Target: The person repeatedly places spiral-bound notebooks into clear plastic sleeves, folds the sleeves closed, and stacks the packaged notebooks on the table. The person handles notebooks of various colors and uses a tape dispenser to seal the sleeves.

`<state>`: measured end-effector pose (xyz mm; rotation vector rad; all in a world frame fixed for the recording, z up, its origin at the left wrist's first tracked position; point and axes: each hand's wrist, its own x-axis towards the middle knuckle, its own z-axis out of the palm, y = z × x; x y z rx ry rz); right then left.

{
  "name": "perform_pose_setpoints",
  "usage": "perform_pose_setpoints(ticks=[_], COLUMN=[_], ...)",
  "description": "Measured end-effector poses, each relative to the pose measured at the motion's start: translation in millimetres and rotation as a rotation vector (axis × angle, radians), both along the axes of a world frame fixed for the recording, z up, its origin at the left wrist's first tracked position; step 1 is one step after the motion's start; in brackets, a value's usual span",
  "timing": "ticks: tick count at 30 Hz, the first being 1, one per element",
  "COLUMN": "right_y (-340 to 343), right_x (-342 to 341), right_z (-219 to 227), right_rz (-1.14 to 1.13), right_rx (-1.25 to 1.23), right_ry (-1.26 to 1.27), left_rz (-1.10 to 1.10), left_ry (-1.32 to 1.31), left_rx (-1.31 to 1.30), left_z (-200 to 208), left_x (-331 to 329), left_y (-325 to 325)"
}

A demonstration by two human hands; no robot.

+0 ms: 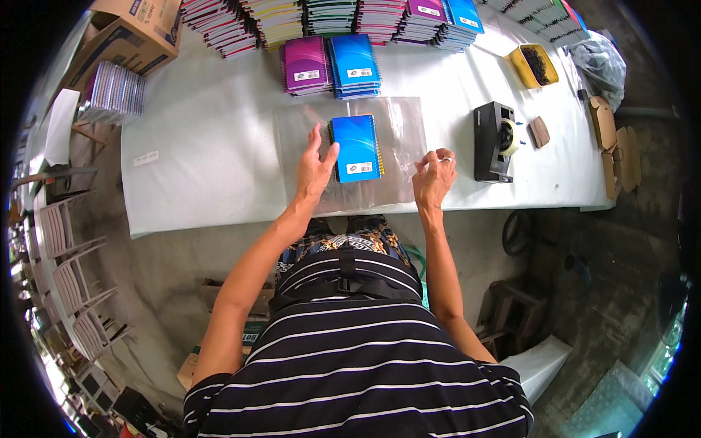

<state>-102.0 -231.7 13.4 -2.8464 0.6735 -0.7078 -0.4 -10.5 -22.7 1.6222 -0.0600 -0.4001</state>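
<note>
A blue spiral notebook [354, 142] lies on top of a small stack, its coil along the right edge. Under the stack spreads a clear plastic sheet [400, 131], flat on the table. My left hand [315, 169] stands on edge against the stack's left side, fingers stretched out and thumb at the cover. At the right edge of the plastic, my right hand [435, 179] is closed in a pinch on the sheet; the fingertips are partly hidden. Just beyond the sheet sit a purple notebook pile [305, 64] and a blue notebook pile [355, 66].
Tall notebook stacks [332, 18] line the table's far side. To the right stand a black tape dispenser [493, 142], a brown block [539, 132] and a yellow tub [533, 66] of dark bits. A cardboard box [139, 36] and a wrapped notebook pile [113, 91] occupy the far left.
</note>
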Motion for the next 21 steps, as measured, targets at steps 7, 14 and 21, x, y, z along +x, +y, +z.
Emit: perform_pose_setpoints(ticks=[7,14,21], right_y=[78.5,75.0,20.5], right_x=[24.9,15.1,18.2], right_z=[28.0,50.0,55.3], right_rz=[0.303,0.771,0.765], right_rx=[0.639,0.439,1.11], right_ry=[0.007,0.423,0.418], left_rz=[0.023,0.023,0.046], left_ry=[0.053,0.116,0.011], left_rx=[-0.088,-0.171,-0.1], left_z=[1.8,7.8,-22.6], left_x=[-10.2,-14.4,-15.9], left_y=[-27.4,-30.1,-28.8])
